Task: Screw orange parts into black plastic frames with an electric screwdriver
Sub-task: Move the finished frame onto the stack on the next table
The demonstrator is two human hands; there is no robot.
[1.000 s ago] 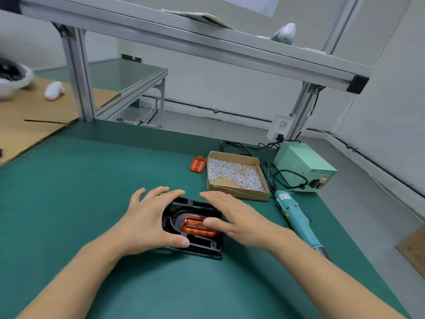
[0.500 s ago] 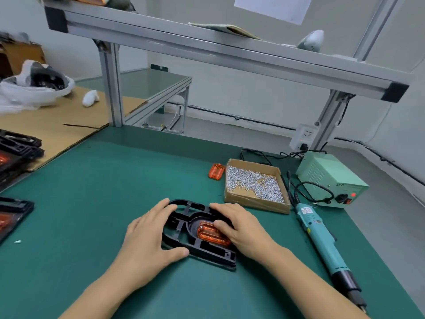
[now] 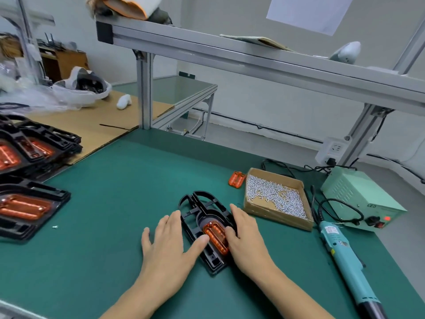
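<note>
1. Left hand [image 3: 169,244]: flat on the green counter [image 3: 110,203], fingers straight, thumb tip touching the orange part [image 3: 216,237]; released, grasping nothing.
2. Right hand [image 3: 245,234]: fingers straight along the right edge of the black frame [image 3: 202,217], thumb against the orange part; released.
3. Frame lies mid-counter, between the hands.
4. Electric screwdriver [image 3: 345,256] lies at right.
5. Power box [image 3: 358,199], far right, reads "LED".

Bright, even overhead light fills the scene, casting only soft shadows under both hands [image 3: 170,245] on the green surface [image 3: 110,203]. Wide-angle distortion bends the shelf beam [image 3: 253,63]; the left edge blurs.
</note>
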